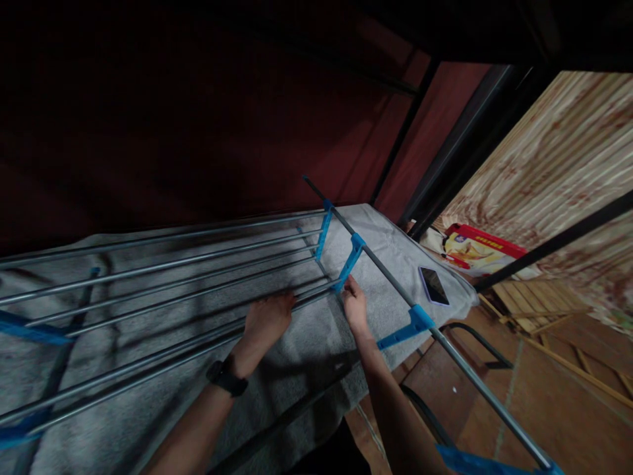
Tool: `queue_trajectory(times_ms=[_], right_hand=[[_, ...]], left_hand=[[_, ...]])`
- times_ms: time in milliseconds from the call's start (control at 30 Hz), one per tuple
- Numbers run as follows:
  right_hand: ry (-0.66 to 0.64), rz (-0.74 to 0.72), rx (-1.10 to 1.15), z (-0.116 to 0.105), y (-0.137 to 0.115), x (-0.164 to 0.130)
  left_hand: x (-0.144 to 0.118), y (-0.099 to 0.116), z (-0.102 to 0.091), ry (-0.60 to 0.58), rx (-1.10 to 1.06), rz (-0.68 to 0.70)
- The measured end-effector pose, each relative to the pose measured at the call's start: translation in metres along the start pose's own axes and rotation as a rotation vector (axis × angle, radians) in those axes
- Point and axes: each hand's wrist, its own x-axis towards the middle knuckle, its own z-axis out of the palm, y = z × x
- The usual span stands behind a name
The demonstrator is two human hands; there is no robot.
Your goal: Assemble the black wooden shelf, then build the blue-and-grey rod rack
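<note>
The drying rack, a frame of thin metal rails joined by blue plastic brackets, is laid flat on a grey towel-like cloth that covers a raised surface. The left hand, a dark watch on its wrist, is curled over the nearest rails, gripping them. The right hand is closed around the foot of a blue bracket where the rails meet the long side pole. A phone is seen lying face up on the cloth's far corner, near a red box.
</note>
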Motion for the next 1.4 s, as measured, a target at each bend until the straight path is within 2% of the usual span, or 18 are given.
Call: queue_trajectory(times_ms=[233,400,533,600,767,867,967,1033,1100,1167,1233,1300,1400], right_hand=[[-0.035,-0.011,0.050,0.001,0.012,0.004],[0.085,0.024,-0.057,0.007,0.026,-0.014],[0.135,-0.140,-0.265,0.009,0.018,-0.042],[0.066,-0.270,-0.350,0.014,0.005,-0.055],[-0.284,-0.537,-0.413,0.047,-0.025,-0.079],[-0.478,-0.633,-0.467,0.068,-0.028,-0.089],[-0.639,-0.728,-0.574,0.084,-0.028,-0.097],[-0.723,-0.784,-0.643,0.095,-0.032,-0.103],[-0.814,-0.843,-0.689,0.110,-0.039,-0.110],[-0.917,-0.901,-0.717,0.130,-0.048,-0.119],[-1.015,-0.942,-0.743,0.154,-0.057,-0.130],[-1.093,-0.959,-0.774,0.178,-0.066,-0.140],[-1.178,-0.951,-0.822,0.202,-0.077,-0.149]], left_hand=[[-0.002,0.001,0.003,-0.027,0.029,-0.031],[-0.014,0.002,0.003,0.049,0.021,-0.018],[-0.030,-0.002,0.001,0.122,0.101,0.001],[-0.042,-0.004,0.001,0.176,0.152,0.001],[-0.092,-0.014,0.009,0.315,0.189,0.003],[-0.130,-0.027,0.019,0.371,0.076,-0.133],[-0.167,-0.052,0.031,0.483,-0.199,-0.365],[-0.187,-0.074,0.040,0.646,-0.509,-0.622],[-0.202,-0.100,0.048,0.862,-0.793,-0.912],[-0.211,-0.126,0.052,1.064,-0.868,-1.103],[-0.213,-0.150,0.049,1.235,-0.819,-1.194],[-0.213,-0.168,0.042,1.353,-0.788,-1.243],[-0.212,-0.184,0.026,1.395,-0.797,-1.219]])
